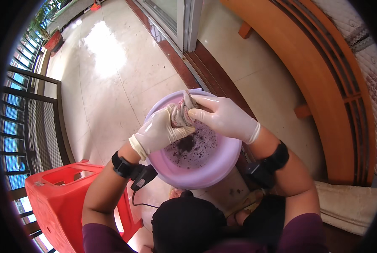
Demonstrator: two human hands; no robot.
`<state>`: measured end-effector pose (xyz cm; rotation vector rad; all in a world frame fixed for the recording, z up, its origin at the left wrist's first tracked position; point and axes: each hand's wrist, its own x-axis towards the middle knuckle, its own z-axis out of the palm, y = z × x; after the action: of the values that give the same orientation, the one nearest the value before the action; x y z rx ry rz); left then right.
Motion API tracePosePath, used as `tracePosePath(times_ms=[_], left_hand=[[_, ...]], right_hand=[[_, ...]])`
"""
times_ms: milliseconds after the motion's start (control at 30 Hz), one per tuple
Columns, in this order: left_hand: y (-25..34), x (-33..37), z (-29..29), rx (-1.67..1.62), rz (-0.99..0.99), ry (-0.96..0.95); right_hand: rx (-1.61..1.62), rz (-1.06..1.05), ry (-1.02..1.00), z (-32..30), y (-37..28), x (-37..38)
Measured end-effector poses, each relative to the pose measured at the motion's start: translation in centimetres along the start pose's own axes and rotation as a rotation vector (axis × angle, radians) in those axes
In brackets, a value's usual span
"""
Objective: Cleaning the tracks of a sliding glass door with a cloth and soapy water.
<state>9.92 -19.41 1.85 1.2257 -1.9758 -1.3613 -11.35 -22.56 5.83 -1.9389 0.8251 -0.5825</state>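
Note:
Both hands wear pale rubber gloves and meet above a lilac plastic basin (222, 166). My left hand (156, 130) is closed round the lower part of a bunched, wet-looking grey cloth (182, 113) with pinkish patches. From the other side my right hand (222, 114) pinches the same cloth near its top, where a twisted end sticks up. Soapy water (197, 147) with foam and dark specks fills the basin below. The cloth hangs over the basin's far part; its underside is partly hidden by the fingers.
A red plastic stool (55, 202) stands at my left, by a dark metal railing (32, 90). Right of the basin runs a sliding-door track (213, 69), with a wooden bench (306, 80) beyond. A potted plant (53, 40) sits far left on the tiled floor (142, 55).

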Motion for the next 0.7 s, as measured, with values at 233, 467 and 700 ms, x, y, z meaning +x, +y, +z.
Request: tracePosePath(times_ms=[233,467,700], left_hand=[[1.8,-0.6,1.1,-0.128,0.056,-0.064],[-1.3,0.0,-1.7,0.731,0.180,0.480],[-5.5,-2.1,-1.8,0.481,-0.428,0.358]], right_hand=[[-0.002,0.237,0.101,-1.4,-2.9,-2.2],[0.167,0.155,0.469,-8.9,-3.0,-6.8],[0.617,0.325,0.827,-13.6,-4.8,-10.7]])
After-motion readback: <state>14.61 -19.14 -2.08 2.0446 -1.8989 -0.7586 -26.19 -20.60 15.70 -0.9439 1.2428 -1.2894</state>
